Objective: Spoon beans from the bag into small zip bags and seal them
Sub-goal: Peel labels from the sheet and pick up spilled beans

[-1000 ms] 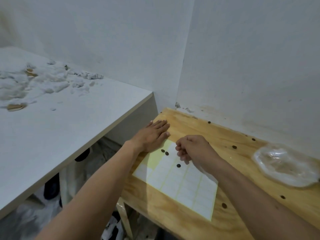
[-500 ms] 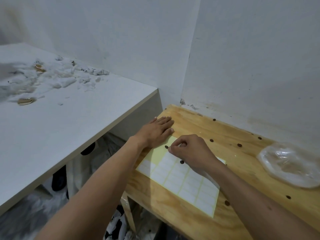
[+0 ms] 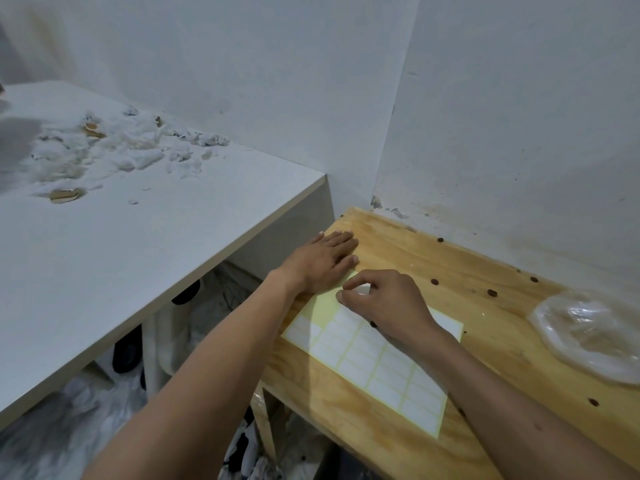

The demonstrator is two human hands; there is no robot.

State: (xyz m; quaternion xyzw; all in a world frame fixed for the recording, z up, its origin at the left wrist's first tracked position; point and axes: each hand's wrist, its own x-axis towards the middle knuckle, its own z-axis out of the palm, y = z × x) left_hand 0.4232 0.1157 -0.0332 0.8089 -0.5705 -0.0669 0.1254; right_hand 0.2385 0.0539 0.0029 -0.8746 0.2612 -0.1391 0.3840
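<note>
While the right hand pinches the corner of one white label between thumb and forefinger, the left hand lies flat, fingers straight and together, pressing the far corner of the label sheet against the wooden table. This is the sole view, from the head camera.

Task items: no spoon and no small zip bags are identifiable. A crumpled clear plastic bag lies well to the right of the pinch, apart from both hands; whether it holds beans cannot be told. Loose beans are scattered on the wood beyond and to the right of the pinch, and one bean sits on the sheet, just beside the right hand's heel.

Risks, as judged:
- The label may tear or curl onto itself if lifted from too small a corner; a thin adhesive label will likely stick to the fingertips.
- The sheet may lift or slide with the label if the left hand's pressure eases, since it is held at one corner only.
- A shifting sheet would likely roll that bean off it, and the near table edge is open.
- The near end of the sheet lies unweighted, close to the table's front edge.

Adjacent: a white table, left of the pressing hand, carries white debris.
</note>
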